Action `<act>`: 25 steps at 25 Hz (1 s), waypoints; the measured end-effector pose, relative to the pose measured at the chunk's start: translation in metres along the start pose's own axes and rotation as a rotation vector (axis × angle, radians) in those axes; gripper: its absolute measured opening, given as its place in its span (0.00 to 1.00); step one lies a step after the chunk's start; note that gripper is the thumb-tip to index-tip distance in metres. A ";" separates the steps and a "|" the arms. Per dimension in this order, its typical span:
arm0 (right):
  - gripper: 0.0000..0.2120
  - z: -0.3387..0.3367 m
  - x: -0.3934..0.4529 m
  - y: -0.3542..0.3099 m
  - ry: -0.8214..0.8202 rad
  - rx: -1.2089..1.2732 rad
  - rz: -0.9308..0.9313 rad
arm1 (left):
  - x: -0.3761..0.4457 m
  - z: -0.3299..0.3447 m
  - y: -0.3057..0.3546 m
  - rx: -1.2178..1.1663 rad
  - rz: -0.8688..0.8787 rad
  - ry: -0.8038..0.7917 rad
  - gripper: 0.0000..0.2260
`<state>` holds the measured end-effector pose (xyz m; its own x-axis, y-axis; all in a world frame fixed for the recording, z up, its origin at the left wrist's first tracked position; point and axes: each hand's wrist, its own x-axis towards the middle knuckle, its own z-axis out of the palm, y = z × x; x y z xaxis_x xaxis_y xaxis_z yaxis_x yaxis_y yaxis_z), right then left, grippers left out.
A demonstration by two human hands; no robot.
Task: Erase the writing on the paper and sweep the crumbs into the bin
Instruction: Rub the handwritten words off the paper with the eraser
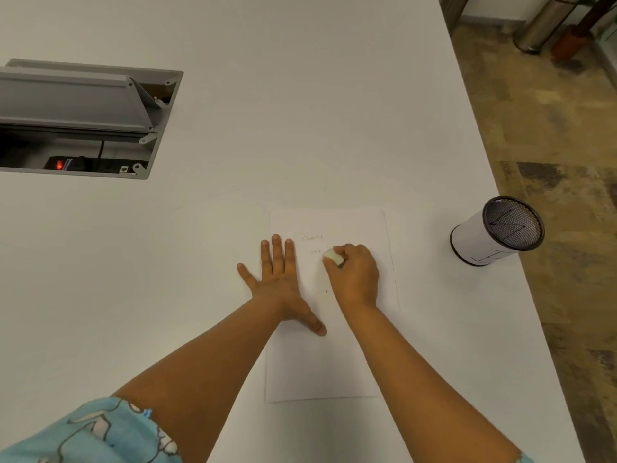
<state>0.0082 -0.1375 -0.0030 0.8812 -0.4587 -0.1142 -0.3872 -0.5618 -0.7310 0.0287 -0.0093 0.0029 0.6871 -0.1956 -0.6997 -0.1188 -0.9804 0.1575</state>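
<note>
The paper lies near the tabletop's right edge, the bin beside it. The left hand presses flat, fingers spread; the right hand pinches the eraser at faint writing. Short, firm strokes away from the pinning hand should avoid creasing.

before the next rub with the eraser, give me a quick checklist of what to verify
1. Paper held down: ok, the left hand lies flat with fingers spread over its left edge.
2. Eraser gripped: ok, the right hand is curled round it, tip showing.
3. Eraser at the writing: ok, it sits by the second faint line; whether it touches the sheet, cannot tell.
4. Writing all erased: not ok, two faint lines remain above the hands.
5. Crumbs to sweep: cannot tell, none can be made out.
6. Bin in place: ok, it stands on the table to the right of the paper, near the edge.
</note>
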 end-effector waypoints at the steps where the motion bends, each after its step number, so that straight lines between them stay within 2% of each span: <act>1: 0.09 -0.004 -0.002 0.003 0.041 0.089 0.017 | 0.000 0.000 -0.001 -0.005 0.003 0.004 0.73; 4: 0.06 -0.008 -0.043 0.024 0.152 0.279 -0.015 | 0.001 -0.001 0.000 -0.015 0.012 0.001 0.73; 7: 0.04 -0.002 -0.065 0.042 0.201 0.271 -0.061 | 0.000 -0.001 -0.001 -0.004 0.035 0.004 0.73; 12: 0.08 0.004 -0.063 0.046 0.199 0.188 -0.070 | 0.001 -0.010 -0.024 0.127 0.110 -0.034 0.72; 22: 0.09 0.013 -0.064 0.039 0.262 0.152 -0.109 | 0.007 -0.009 -0.030 0.140 0.141 -0.011 0.72; 25: 0.12 0.033 -0.064 0.016 0.157 0.114 -0.199 | 0.009 -0.007 -0.028 0.148 0.114 -0.013 0.71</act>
<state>-0.0454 -0.0941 -0.0298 0.8808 -0.4528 0.1382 -0.1696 -0.5743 -0.8009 0.0431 0.0162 -0.0028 0.6538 -0.3054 -0.6923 -0.3007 -0.9444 0.1327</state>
